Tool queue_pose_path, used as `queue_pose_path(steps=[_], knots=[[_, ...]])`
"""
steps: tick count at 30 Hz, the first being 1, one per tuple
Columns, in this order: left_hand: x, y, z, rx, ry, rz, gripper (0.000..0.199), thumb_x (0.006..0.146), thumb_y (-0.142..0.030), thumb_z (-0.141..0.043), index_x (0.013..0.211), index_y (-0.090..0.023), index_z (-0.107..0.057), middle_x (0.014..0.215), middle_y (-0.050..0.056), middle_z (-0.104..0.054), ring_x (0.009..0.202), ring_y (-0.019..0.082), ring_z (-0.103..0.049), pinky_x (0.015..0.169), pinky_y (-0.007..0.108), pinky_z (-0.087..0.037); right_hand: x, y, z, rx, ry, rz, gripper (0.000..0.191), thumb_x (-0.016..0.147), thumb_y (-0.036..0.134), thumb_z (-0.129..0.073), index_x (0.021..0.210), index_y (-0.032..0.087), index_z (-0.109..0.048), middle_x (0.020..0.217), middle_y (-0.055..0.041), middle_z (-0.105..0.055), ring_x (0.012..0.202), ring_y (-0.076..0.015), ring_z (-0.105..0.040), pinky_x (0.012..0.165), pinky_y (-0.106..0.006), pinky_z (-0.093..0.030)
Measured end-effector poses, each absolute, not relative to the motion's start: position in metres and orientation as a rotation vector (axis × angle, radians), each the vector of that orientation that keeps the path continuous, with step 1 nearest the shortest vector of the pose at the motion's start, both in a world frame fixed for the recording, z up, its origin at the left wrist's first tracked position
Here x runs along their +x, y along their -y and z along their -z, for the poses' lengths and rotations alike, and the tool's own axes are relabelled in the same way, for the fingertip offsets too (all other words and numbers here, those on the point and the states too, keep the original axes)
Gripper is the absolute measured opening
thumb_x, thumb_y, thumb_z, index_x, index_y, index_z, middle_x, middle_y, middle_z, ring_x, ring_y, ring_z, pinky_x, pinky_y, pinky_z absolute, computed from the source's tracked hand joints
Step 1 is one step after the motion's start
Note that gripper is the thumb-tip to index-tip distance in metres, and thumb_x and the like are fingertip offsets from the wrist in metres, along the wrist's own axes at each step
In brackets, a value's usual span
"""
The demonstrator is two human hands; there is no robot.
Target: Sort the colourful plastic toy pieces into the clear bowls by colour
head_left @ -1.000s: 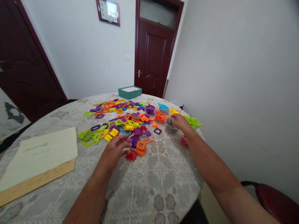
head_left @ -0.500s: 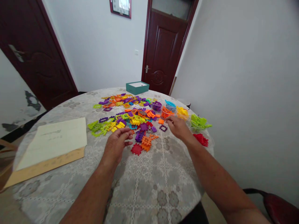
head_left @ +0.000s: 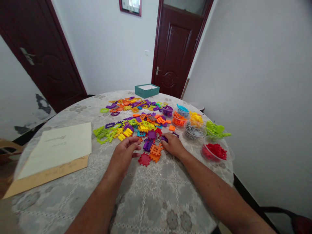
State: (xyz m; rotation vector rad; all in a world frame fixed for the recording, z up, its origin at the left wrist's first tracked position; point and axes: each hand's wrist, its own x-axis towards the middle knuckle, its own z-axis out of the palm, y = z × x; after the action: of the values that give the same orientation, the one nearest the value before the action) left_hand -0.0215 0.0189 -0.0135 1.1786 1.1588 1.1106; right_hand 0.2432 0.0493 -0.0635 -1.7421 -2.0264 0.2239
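My left hand [head_left: 124, 152] hovers at the near left side of the pile, fingers loosely curved and apart, with nothing in them. Just right of its fingertips lie a red gear-edged tile [head_left: 144, 159] and a dark purple piece [head_left: 147, 145]. My right hand [head_left: 174, 145] reaches into the right edge of the pile with its fingers curled down. Its fingertips are beside a purple piece [head_left: 164, 139] and orange square tiles [head_left: 156, 150]; what they pinch is hidden. Yellow pieces [head_left: 128, 132] and lime-green pieces [head_left: 102, 132] lie farther left.
Clear tubs of sorted pieces stand at the right: red [head_left: 215, 152], grey [head_left: 194, 130], lime [head_left: 215, 129], orange [head_left: 179, 119], yellow [head_left: 195, 118], blue [head_left: 182, 110] and purple [head_left: 167, 110]. A teal box [head_left: 147, 91] sits at the back, paper [head_left: 65, 148] at the left.
My right hand has moved from near the orange and grey tubs down and left to the pile. My left hand stays almost in place. The view has shifted slightly.
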Motion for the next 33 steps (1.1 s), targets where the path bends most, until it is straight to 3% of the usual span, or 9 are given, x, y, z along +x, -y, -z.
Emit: queue_pose_path(steps=[6, 11, 16, 20, 24, 28, 33], knots=[[-0.019, -0.020, 0.029, 1.874, -1.364, -1.006, 0.040, 0.088, -0.040, -0.062, 0.122, -0.022, -0.070, 0.125, 0.012, -0.071, 0.114, 0.031, -0.067, 0.102, 0.048, -0.051, 0.225, -0.031, 0.065, -1.376, 2.140, -0.290, 0.033, 0.097, 0.023, -0.061, 0.129, 0.020, -0.066, 0.122, -0.0106, -0.072, 0.115, -0.0220, -0.066, 0.103, -0.035, -0.050], [-0.021, -0.023, 0.047, 2.133, -1.322, -0.931, 0.045, 0.084, -0.038, -0.069, 0.127, -0.027, -0.069, 0.132, 0.013, -0.069, 0.127, 0.035, -0.060, 0.114, 0.050, -0.040, 0.228, -0.032, 0.057, -1.329, 2.113, -0.171, 0.034, 0.100, 0.023, -0.056, 0.134, 0.021, -0.061, 0.130, -0.0113, -0.067, 0.123, -0.0223, -0.062, 0.106, -0.036, -0.050], [-0.022, -0.021, 0.048, 2.228, -1.402, -0.735, 0.046, 0.083, -0.031, -0.067, 0.130, -0.026, -0.069, 0.133, 0.014, -0.068, 0.129, 0.035, -0.058, 0.114, 0.049, -0.041, 0.257, -0.035, 0.051, -2.044, 1.950, 0.026, 0.031, 0.099, 0.027, -0.055, 0.126, 0.015, -0.066, 0.128, -0.0204, -0.062, 0.109, -0.0297, -0.068, 0.090, -0.040, -0.055], [-0.021, -0.018, 0.044, 2.289, -1.405, -0.653, 0.043, 0.086, -0.026, -0.063, 0.128, -0.025, -0.071, 0.129, 0.015, -0.069, 0.124, 0.034, -0.061, 0.111, 0.048, -0.042, 0.269, -0.037, 0.053, -2.264, 1.935, 0.002, 0.029, 0.100, 0.032, -0.054, 0.116, 0.014, -0.069, 0.116, -0.0203, -0.064, 0.103, -0.0310, -0.070, 0.085, -0.039, -0.053], [-0.020, -0.017, 0.043, 2.339, -1.452, -0.610, 0.041, 0.088, -0.025, -0.062, 0.127, -0.021, -0.071, 0.126, 0.017, -0.070, 0.122, 0.035, -0.061, 0.108, 0.048, -0.043, 0.265, -0.037, 0.056, -2.124, 1.982, -0.077, 0.022, 0.099, 0.027, -0.053, 0.109, 0.015, -0.068, 0.115, -0.0168, -0.063, 0.103, -0.0275, -0.068, 0.087, -0.036, -0.051], [-0.022, -0.019, 0.044, 2.378, -1.550, -0.556, 0.034, 0.090, -0.025, -0.058, 0.122, -0.019, -0.070, 0.120, 0.018, -0.070, 0.116, 0.034, -0.062, 0.104, 0.045, -0.045, 0.254, -0.035, 0.058, -1.659, 2.014, -0.233, 0.013, 0.099, 0.024, -0.053, 0.101, 0.018, -0.064, 0.107, -0.0097, -0.063, 0.104, -0.0221, -0.063, 0.093, -0.032, -0.048], [-0.026, -0.020, 0.043, 2.343, -1.695, -0.558, 0.029, 0.089, -0.018, -0.052, 0.114, -0.018, -0.068, 0.115, 0.017, -0.069, 0.113, 0.033, -0.062, 0.100, 0.042, -0.045, 0.241, -0.033, 0.056, -1.352, 1.889, -0.452, 0.013, 0.099, 0.026, -0.049, 0.102, 0.022, -0.061, 0.103, -0.0043, -0.063, 0.096, -0.0191, -0.061, 0.090, -0.032, -0.050]])
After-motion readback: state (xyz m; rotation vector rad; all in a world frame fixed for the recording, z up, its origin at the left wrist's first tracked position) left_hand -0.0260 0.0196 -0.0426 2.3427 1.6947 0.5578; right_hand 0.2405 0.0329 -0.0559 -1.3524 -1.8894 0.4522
